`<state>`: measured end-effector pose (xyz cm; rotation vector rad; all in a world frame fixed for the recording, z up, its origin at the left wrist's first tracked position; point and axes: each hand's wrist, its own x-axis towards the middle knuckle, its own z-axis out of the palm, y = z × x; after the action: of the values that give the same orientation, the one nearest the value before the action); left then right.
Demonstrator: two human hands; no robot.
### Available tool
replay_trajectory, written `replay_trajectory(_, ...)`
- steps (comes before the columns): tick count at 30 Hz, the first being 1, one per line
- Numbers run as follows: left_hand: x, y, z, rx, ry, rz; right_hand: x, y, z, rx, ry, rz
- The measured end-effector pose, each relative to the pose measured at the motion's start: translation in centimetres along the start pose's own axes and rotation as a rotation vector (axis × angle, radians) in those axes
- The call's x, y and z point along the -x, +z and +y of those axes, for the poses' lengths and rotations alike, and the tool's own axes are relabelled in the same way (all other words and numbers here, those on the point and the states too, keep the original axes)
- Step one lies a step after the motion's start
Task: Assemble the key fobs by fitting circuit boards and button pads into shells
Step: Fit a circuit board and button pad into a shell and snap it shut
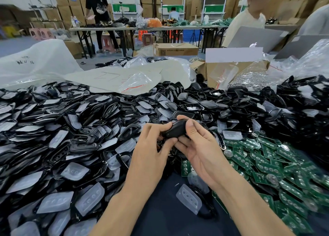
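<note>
While loose shells (83, 146) and clear button pads (89, 198) heap the worktop (160, 212) at left, the left hand (151, 146) and right hand (201, 146) both grip one black fob (175, 130) mid-air at centre, possibly pressing it closed; its inside is hidden. Circuit boards (263, 166) are piled at right. Nearly all the stock is unassembled.

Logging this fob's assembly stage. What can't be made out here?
- Head view: inside of the black shell, covered by the left hand and right hand; contents unknown.
- Head view: writing on the plastic bag, too small and blurred.
- Head view: circuit board pile, cut off by the right edge.
</note>
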<state>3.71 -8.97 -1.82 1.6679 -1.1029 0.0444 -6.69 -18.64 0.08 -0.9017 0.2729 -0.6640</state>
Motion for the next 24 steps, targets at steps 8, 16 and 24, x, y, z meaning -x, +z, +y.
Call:
replay_trajectory(8, -0.3, -0.8, 1.5, 0.493, -0.217, -0.030, -0.1, 0.2, -0.1, -0.081, -0.023, -0.019)
replay_trajectory(16, -0.4, -0.9, 1.7, 0.528, -0.272, 0.044, 0.2, 0.5, 0.0, -0.104, -0.047, -0.098)
replay_trajectory(24, -0.5, -1.0, 1.4, 0.418, -0.217, 0.115, 0.5, 1.1, 0.1, -0.083, -0.050, -0.159)
